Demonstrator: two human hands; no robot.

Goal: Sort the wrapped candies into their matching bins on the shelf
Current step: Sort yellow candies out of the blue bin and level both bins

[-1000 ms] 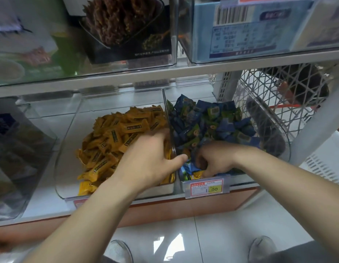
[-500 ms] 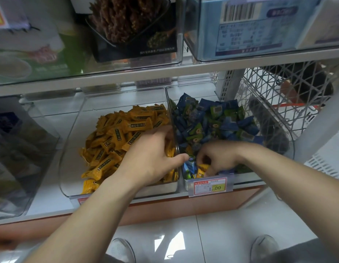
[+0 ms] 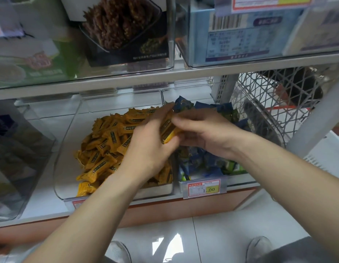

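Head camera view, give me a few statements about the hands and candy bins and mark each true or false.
1. The left bin holds yellow candies. True.
2. The right bin holds red candies. False: they are blue and green.
3. Both hands meet over the wall between the bins. True: the left hand and right hand pinch a yellow candy.
4. The price tag hangs on the left bin. False: on the right bin.

Open bin tops (image 3: 119, 103) under the low upper shelf (image 3: 164, 76), divider wall (image 3: 174, 164) between bins
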